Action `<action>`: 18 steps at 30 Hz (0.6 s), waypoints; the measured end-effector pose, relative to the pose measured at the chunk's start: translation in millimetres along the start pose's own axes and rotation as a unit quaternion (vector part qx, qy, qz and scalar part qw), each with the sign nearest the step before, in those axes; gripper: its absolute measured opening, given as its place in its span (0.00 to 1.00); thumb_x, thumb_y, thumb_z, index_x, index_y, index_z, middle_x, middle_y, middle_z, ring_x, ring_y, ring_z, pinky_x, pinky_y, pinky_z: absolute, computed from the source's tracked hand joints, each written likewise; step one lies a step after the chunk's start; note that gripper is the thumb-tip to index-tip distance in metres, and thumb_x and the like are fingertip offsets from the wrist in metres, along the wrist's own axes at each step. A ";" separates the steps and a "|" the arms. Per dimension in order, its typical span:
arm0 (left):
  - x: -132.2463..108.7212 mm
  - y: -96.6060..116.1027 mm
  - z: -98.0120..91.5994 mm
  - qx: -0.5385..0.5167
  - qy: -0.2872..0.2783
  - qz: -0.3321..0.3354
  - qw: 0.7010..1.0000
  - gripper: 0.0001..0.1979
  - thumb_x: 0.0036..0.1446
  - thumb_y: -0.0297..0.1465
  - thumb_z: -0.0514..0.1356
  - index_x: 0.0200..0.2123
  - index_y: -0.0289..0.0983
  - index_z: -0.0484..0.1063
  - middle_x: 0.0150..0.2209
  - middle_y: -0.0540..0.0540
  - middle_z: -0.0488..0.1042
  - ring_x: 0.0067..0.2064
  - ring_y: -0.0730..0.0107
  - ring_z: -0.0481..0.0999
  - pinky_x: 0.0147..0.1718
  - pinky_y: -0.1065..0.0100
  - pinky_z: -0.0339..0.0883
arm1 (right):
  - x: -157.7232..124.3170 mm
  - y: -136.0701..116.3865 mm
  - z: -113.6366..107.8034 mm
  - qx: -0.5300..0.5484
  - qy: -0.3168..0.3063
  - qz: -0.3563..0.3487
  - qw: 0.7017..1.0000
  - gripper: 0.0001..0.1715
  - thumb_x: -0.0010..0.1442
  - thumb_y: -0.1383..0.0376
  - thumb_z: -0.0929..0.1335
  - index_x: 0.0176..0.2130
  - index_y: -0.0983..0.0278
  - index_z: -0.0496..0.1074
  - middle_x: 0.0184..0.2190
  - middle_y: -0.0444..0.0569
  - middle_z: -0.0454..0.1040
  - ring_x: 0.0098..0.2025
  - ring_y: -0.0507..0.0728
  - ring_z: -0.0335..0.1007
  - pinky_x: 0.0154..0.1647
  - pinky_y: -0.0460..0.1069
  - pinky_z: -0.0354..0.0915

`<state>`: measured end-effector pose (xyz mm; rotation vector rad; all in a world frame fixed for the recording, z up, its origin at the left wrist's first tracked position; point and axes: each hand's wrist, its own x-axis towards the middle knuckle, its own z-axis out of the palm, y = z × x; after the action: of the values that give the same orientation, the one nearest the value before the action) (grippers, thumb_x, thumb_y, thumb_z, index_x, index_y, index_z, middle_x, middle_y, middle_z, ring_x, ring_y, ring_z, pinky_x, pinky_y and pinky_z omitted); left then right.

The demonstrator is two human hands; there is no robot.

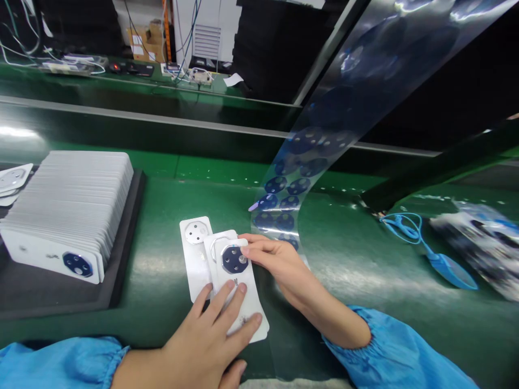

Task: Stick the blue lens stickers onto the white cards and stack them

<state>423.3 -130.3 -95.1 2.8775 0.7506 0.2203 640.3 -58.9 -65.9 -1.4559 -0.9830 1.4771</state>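
Observation:
Two white phone back panels overlap on the green table, the upper phone back panel (pixel 255 302) bearing a dark blue camera-shaped sticker (pixel 234 259) at its top. My left hand (pixel 203 329) lies with spread fingers across the panels' lower part. At the upper panel's top right corner, my right hand (pixel 279 265) pinches, thumb on the face beside the sticker and index finger at the top edge. Another white panel (pixel 193 265), with a pale round camera area, lies partly under the lower one at the left.
A long row of stacked white panels (pixel 81 194) stands on a black tray (pixel 130 237) at left. A clear strip of dark blue stickers (pixel 284 202) hangs down to the table behind my right hand. Rightward lie a blue corded wrist strap (pixel 450 267) and a plastic-wrapped bundle (pixel 478 243).

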 end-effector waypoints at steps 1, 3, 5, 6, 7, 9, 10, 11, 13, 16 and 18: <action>0.0 0.1 -0.2 0.000 0.000 0.000 1.000 0.31 0.71 0.47 0.51 0.72 0.45 0.54 0.73 0.36 0.50 0.73 0.41 0.45 0.63 0.41 0.43 | 0.3 -0.1 0.0 -0.001 0.000 0.000 1.000 0.13 0.48 0.52 0.80 0.27 0.59 0.84 0.53 0.53 0.76 0.59 0.67 0.68 0.63 0.60 0.58; 0.2 0.0 -0.3 -0.002 -0.001 0.001 1.000 0.31 0.71 0.47 0.51 0.72 0.45 0.54 0.73 0.36 0.49 0.73 0.41 0.45 0.63 0.41 0.43 | 0.9 -0.5 -0.2 -0.003 -0.001 0.000 1.000 0.13 0.47 0.52 0.80 0.27 0.59 0.84 0.53 0.53 0.76 0.59 0.67 0.68 0.64 0.60 0.58; 0.6 -0.6 -0.1 -0.004 -0.002 0.001 1.000 0.32 0.71 0.47 0.51 0.73 0.45 0.53 0.73 0.36 0.49 0.73 0.41 0.45 0.63 0.41 0.44 | 1.3 -0.9 -0.5 -0.003 -0.004 0.000 1.000 0.13 0.47 0.52 0.80 0.26 0.59 0.84 0.53 0.53 0.76 0.59 0.67 0.69 0.64 0.60 0.58; 0.7 -0.9 0.0 -0.005 -0.001 0.002 1.000 0.32 0.71 0.47 0.51 0.73 0.45 0.53 0.73 0.36 0.49 0.73 0.41 0.45 0.63 0.42 0.45 | 1.4 -1.1 -0.7 -0.002 -0.005 0.000 1.000 0.14 0.47 0.52 0.80 0.26 0.59 0.84 0.52 0.53 0.76 0.59 0.67 0.69 0.64 0.60 0.58; 0.8 -1.1 0.0 -0.006 -0.001 0.002 1.000 0.32 0.71 0.47 0.51 0.73 0.45 0.53 0.73 0.36 0.50 0.73 0.42 0.45 0.63 0.42 0.45 | 1.4 -1.3 -0.8 -0.001 -0.006 0.001 1.000 0.14 0.47 0.52 0.80 0.27 0.59 0.84 0.53 0.53 0.76 0.59 0.67 0.69 0.64 0.60 0.58; 0.6 -1.0 -0.2 -0.009 -0.003 0.001 1.000 0.32 0.70 0.47 0.51 0.73 0.45 0.53 0.73 0.36 0.50 0.73 0.42 0.45 0.63 0.41 0.45 | 1.2 -1.6 -0.9 0.000 -0.007 0.001 1.000 0.14 0.47 0.52 0.80 0.27 0.59 0.84 0.53 0.54 0.76 0.59 0.67 0.69 0.64 0.61 0.58; 0.4 -0.7 -0.5 -0.011 -0.004 0.001 1.000 0.32 0.70 0.47 0.52 0.73 0.46 0.52 0.73 0.37 0.49 0.73 0.42 0.45 0.63 0.41 0.45 | 1.1 -1.7 -0.9 -0.001 -0.006 0.000 1.000 0.14 0.47 0.52 0.80 0.27 0.59 0.84 0.53 0.54 0.76 0.59 0.67 0.69 0.64 0.61 0.58; 0.3 -0.5 -0.7 -0.013 -0.006 0.002 1.000 0.32 0.70 0.48 0.52 0.73 0.46 0.53 0.73 0.37 0.49 0.73 0.42 0.45 0.63 0.41 0.45 | 1.1 -1.8 -0.9 -0.002 -0.005 -0.002 1.000 0.14 0.47 0.52 0.80 0.27 0.59 0.84 0.52 0.54 0.76 0.59 0.67 0.68 0.64 0.60 0.57; 0.2 0.0 -1.3 -0.015 -0.009 0.002 1.000 0.32 0.70 0.47 0.52 0.73 0.45 0.53 0.73 0.37 0.50 0.73 0.42 0.46 0.63 0.41 0.46 | 1.1 -2.0 -0.7 -0.005 -0.004 -0.005 1.000 0.14 0.47 0.52 0.81 0.27 0.59 0.84 0.52 0.53 0.77 0.60 0.67 0.68 0.64 0.60 0.57; 0.9 -0.3 -1.6 -0.017 -0.009 0.001 1.000 0.32 0.70 0.47 0.52 0.72 0.45 0.54 0.73 0.37 0.51 0.73 0.42 0.46 0.63 0.42 0.46 | 1.5 -1.8 -0.7 -0.007 -0.004 -0.007 1.000 0.14 0.47 0.52 0.81 0.26 0.59 0.84 0.51 0.53 0.77 0.59 0.67 0.68 0.64 0.60 0.58; 1.6 -0.9 -1.8 -0.018 -0.009 0.000 1.000 0.32 0.70 0.47 0.52 0.72 0.45 0.54 0.73 0.37 0.51 0.73 0.42 0.47 0.63 0.42 0.46 | 1.7 -1.5 -0.7 -0.007 -0.003 -0.007 1.000 0.14 0.46 0.51 0.81 0.26 0.59 0.84 0.52 0.53 0.77 0.59 0.67 0.69 0.64 0.60 0.59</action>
<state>423.9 -128.5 -93.4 2.8416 0.7359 0.2057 641.1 -56.7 -65.1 -1.4517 -1.0079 1.4680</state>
